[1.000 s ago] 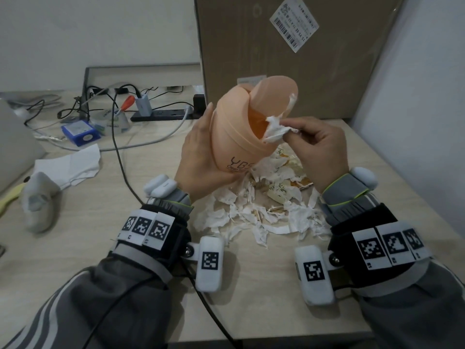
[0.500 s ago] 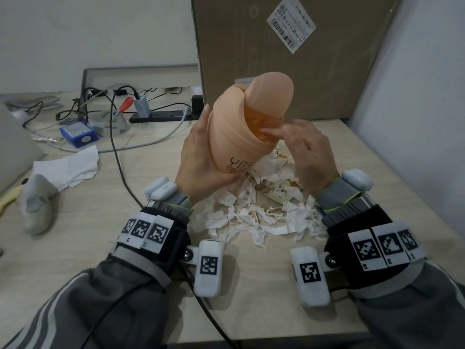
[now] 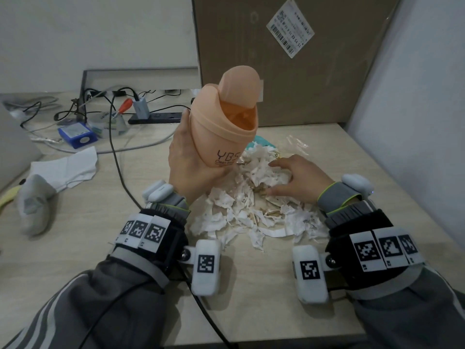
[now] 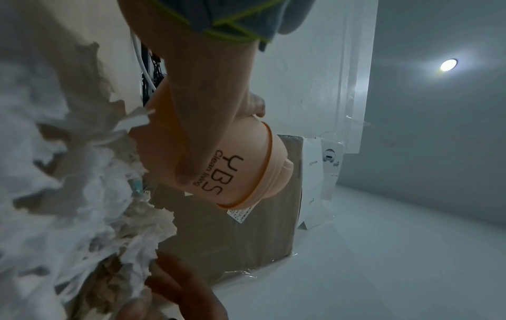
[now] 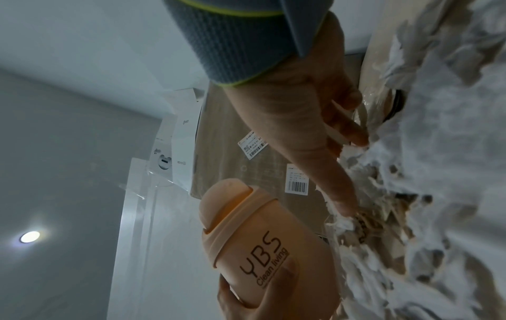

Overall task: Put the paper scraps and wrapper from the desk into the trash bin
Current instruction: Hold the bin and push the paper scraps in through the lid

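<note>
My left hand (image 3: 185,170) grips a small peach trash bin (image 3: 221,137) marked "YBS", held tilted above the desk with its swing-lid opening facing me. The left wrist view shows the bin (image 4: 219,164) with my fingers wrapped round its body. A pile of torn white and tan paper scraps (image 3: 241,217) lies on the desk below it. My right hand (image 3: 297,177) rests on the pile's far right part, fingers stretched out; its fingertips (image 5: 347,207) touch scraps (image 5: 438,173). A clear crinkled wrapper (image 3: 297,142) lies behind the pile, beside a teal piece (image 3: 259,144).
A large cardboard box (image 3: 289,59) stands at the back, with a wall panel (image 3: 415,96) to the right. At back left are a power strip (image 3: 156,117) with cables and a blue box (image 3: 76,134). A white tissue (image 3: 65,167) and a grey sock (image 3: 32,205) lie left. A black cable (image 3: 118,167) crosses the desk.
My right hand pushed a white scrap into the bin's opening, then dropped down onto the pile. The bin stays held up in my left hand.
</note>
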